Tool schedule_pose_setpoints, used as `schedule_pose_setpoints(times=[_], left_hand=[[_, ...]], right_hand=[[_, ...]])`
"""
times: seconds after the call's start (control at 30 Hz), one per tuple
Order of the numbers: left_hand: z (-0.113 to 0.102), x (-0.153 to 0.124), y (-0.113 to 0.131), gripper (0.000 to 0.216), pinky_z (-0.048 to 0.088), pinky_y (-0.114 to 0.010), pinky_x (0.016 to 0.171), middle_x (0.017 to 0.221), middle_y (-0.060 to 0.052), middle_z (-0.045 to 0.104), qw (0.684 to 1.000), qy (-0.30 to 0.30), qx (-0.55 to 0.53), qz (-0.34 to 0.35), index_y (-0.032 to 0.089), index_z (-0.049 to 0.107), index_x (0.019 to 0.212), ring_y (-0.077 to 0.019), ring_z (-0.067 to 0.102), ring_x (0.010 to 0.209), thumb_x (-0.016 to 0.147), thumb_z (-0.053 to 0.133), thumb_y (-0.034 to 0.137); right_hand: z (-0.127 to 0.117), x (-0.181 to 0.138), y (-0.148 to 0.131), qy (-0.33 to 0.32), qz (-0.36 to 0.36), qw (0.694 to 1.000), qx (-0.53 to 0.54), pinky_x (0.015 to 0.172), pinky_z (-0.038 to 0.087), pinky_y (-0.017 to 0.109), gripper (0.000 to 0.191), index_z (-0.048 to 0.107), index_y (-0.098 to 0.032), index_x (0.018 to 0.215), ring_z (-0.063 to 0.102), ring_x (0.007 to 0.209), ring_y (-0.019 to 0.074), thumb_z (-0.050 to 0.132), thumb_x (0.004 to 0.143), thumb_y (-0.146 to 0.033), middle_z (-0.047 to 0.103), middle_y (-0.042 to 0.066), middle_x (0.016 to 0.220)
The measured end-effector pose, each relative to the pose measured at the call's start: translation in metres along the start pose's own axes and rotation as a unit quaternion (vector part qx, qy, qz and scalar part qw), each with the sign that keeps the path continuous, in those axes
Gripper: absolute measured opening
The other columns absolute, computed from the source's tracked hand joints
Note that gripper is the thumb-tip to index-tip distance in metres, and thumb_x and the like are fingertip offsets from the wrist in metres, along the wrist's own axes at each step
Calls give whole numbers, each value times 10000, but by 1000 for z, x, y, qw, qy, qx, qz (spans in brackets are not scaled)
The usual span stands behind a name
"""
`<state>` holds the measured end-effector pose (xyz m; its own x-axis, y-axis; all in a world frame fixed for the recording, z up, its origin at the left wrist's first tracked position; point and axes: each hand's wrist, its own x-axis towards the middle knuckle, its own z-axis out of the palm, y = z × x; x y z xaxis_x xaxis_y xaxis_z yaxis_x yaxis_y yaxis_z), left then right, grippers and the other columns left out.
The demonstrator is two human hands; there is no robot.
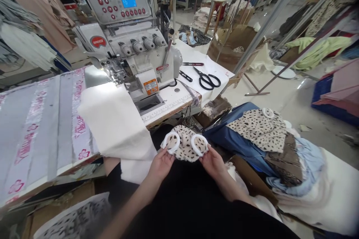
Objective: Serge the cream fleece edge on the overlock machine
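Between my two hands, above my lap, is a spotted cream fabric piece (186,142) with dark specks and two white ring-shaped trims. My left hand (162,162) pinches its left edge by one white ring (176,142). At the opposite edge, my right hand (213,161) grips the cloth beside the other ring. Just beyond the piece stands an overlock sewing machine (134,56) with a lit blue screen. White cloth (114,115) drapes from the machine's left side over the table edge.
Black-handled scissors (206,79), a small thread snipper (186,76) and tweezers (193,64) lie right of the machine. A pile with spotted fabric (259,127) sits to my right. Cardboard boxes (235,44) and a metal rack stand behind it.
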<state>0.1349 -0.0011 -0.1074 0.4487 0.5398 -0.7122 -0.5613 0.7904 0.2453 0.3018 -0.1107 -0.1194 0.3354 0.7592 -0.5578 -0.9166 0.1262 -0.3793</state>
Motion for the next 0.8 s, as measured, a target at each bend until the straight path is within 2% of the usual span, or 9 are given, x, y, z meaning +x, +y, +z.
schedule_pose_setpoints(times=[0.13, 0.23, 0.53, 0.8], left_hand=[[1, 0, 0, 166, 517, -342, 783, 924, -57, 644, 1000, 6, -2, 3, 157, 552, 824, -185, 619, 874, 762, 523, 6], [2, -1, 0, 168, 527, -331, 757, 909, -55, 647, 1000, 7, -5, 3, 157, 555, 825, -182, 624, 856, 767, 514, 5], [5, -4, 2, 167, 537, -308, 720, 860, -57, 654, 1000, 0, -5, 3, 138, 555, 857, -167, 631, 819, 787, 489, 2], [2, -2, 0, 176, 523, -341, 800, 948, -73, 644, 1000, -4, 0, 3, 135, 558, 891, -183, 618, 888, 780, 505, 10]], right_hand=[[-3, 3, 4, -1, -19, 1000, -19, 616, 540, 246, 198, 592, -202, 959, 653, 756, 142, 534, 787, -123, 695, 2, 919], [-3, 4, 6, -1, -26, 999, -31, 540, 530, 222, 203, 597, -208, 953, 648, 693, 132, 555, 777, -115, 695, -10, 909], [-1, 4, 7, 15, -61, 995, -75, 607, 544, 229, 157, 631, -155, 865, 647, 711, 141, 651, 711, -129, 701, 22, 835], [-7, 4, 10, 42, -105, 988, -103, 576, 520, 237, 162, 644, -157, 826, 611, 589, 126, 696, 672, -152, 694, -3, 743]])
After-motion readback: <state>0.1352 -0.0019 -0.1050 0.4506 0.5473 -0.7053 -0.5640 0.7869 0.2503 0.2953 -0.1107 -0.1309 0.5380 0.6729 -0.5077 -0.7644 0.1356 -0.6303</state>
